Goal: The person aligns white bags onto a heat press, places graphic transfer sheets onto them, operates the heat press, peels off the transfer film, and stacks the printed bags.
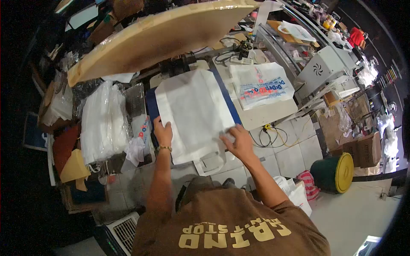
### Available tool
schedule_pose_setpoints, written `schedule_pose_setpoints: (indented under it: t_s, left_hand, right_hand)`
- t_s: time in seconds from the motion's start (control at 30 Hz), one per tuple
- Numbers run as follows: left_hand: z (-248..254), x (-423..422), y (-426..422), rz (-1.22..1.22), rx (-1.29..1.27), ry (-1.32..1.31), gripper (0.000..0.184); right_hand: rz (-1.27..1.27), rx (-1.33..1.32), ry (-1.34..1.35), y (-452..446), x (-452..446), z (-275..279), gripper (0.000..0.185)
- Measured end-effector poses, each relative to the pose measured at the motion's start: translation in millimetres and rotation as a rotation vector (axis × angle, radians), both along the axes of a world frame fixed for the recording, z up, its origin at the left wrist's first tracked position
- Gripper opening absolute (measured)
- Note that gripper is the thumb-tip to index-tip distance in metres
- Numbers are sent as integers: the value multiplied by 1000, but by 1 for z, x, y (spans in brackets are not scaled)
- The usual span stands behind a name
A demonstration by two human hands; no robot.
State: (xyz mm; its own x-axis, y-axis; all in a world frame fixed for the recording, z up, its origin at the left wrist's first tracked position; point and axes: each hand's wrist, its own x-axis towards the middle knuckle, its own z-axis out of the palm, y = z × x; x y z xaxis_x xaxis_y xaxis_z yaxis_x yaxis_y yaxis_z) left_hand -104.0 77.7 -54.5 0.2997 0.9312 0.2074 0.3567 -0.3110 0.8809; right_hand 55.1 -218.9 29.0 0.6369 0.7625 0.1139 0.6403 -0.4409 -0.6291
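A blank white tote bag [194, 111] lies flat on a dark blue board [226, 94], whose edges show on both sides. Its strap handle [211, 164] hangs over the near edge, toward my body. At the bag's left edge, my left hand [163, 135] has its thumb on top and its fingers round the side. My right hand [237, 141] rests at the lower right corner, thumb and fingers apart and slightly blurred. Right of the board is a stack of printed white bags [260, 85] with blue and red lettering.
A large tan curved panel [162, 42] overhangs the far side. On the left lies a plastic-wrapped white stack [102, 121]. A white machine [326, 68] stands at the right. Cables [273, 134] trail over the floor near a green bin [331, 173] with a yellow lid.
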Motion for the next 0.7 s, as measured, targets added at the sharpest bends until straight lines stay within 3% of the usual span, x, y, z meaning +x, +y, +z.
schedule_pose_setpoints:
  t_s: [0.03, 0.1, 0.17, 0.23, 0.3, 0.4, 0.43, 0.5, 0.57, 0.63, 0.7]
  left_hand:
    - [-1, 0, -1, -5, 6, -7, 45]
    - [-4, 0, -5, 15, 46, -72, 46]
    - [12, 0, -8, 13, 34, -21, 49]
    - [5, -1, -2, 32, 326, 346, 53]
    - [14, -4, -3, 8, 280, 349, 59]
    - [58, -2, -19, -42, 65, 648, 71]
    - [72, -2, -25, -37, 75, 647, 71]
    - [101, 1, -35, -110, 188, 897, 75]
    - [155, 7, -32, -254, 180, 935, 84]
    - [230, 12, -31, -987, 148, 643, 94]
    - [320, 17, -51, -1307, 256, 568, 99]
  right_hand:
    - [-5, 6, -7, 18, 6, 0, 44]
    - [241, 103, -424, 56, 11, -11, 62]
    - [244, 38, -439, 78, 5, -15, 70]
    - [250, -25, -454, 87, 3, -20, 79]
    - [225, -77, -450, 87, 1, -27, 81]
    - [243, -82, -444, 85, 2, -33, 84]
    - [244, -108, -436, 86, 3, -31, 86]
    - [258, -130, -426, 86, 6, -24, 88]
    - [265, -153, -411, 84, 4, -21, 90]
    - [249, -160, -412, 85, 1, -19, 91]
    - [252, -162, -399, 82, 3, -19, 92]
